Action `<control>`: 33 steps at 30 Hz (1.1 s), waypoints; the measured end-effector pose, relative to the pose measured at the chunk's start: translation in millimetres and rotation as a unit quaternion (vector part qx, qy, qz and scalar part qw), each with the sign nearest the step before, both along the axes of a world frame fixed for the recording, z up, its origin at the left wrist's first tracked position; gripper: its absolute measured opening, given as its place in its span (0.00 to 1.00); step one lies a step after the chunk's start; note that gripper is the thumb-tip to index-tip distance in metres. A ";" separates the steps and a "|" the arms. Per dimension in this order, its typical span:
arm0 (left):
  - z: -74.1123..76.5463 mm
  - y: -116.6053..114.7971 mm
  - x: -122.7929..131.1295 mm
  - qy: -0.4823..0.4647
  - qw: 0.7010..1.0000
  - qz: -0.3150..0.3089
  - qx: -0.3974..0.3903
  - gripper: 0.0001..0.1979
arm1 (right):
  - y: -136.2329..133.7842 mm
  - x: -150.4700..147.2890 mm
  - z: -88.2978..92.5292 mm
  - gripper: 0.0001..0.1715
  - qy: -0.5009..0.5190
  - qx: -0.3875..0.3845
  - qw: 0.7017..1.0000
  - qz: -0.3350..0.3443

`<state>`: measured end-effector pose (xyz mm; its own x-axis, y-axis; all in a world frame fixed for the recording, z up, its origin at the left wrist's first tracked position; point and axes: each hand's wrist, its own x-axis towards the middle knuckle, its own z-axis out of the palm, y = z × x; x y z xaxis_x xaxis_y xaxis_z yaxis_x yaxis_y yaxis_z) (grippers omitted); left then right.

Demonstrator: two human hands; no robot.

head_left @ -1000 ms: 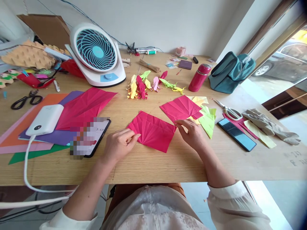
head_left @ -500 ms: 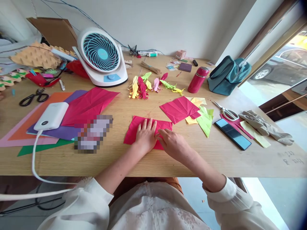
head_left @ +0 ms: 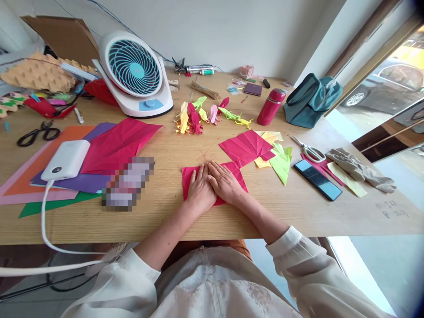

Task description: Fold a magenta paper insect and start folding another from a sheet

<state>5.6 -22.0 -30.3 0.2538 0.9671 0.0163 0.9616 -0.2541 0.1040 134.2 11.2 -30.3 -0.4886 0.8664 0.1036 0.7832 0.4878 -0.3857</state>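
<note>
A folded sheet of red paper (head_left: pixel 236 173) lies on the wooden table in front of me. My left hand (head_left: pixel 202 190) rests flat on its middle, fingers stretched away from me. Overlapping it from the right, my right hand (head_left: pixel 225 182) lies flat too, its fingers extended and pressing down. Both hands cover much of the sheet. Just beyond its upper right corner is another creased red sheet (head_left: pixel 245 146), on top of yellow and green paper pieces (head_left: pixel 282 161). Farther back sits a cluster of small folded paper figures (head_left: pixel 194 118) in several colours.
On the left are coloured sheets (head_left: pixel 20 183), a white power bank (head_left: pixel 66 160), black scissors (head_left: pixel 39 133), a blurred-out phone (head_left: pixel 129 183) and a fan (head_left: pixel 134 73). A red flask (head_left: pixel 271 107), teal bag (head_left: pixel 311 101), white-handled scissors (head_left: pixel 313 153), dark phone (head_left: pixel 318 179) and grey gloves (head_left: pixel 361 170) stand or lie rightward.
My right hand has gone from curled fingers at the paper to lying flat, partly over my left hand. The red sheet has turned slightly. The whole view has shifted a little.
</note>
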 end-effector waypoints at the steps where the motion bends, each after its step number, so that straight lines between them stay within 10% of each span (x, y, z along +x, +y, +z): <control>1: 0.9 -0.2 0.4 -0.004 1.000 0.004 -0.003 0.31 | 0.5 1.3 -0.1 0.35 -0.014 -0.002 1.000 -0.010; 26: -4.0 9.2 -36.8 -0.029 0.990 0.124 0.055 0.35 | 1.3 24.1 -9.6 0.42 -0.092 0.050 0.977 -0.185; 33: -3.3 7.6 -37.8 -0.045 0.992 0.085 0.079 0.32 | -15.0 1.4 1.9 0.38 -0.070 0.093 0.993 -0.015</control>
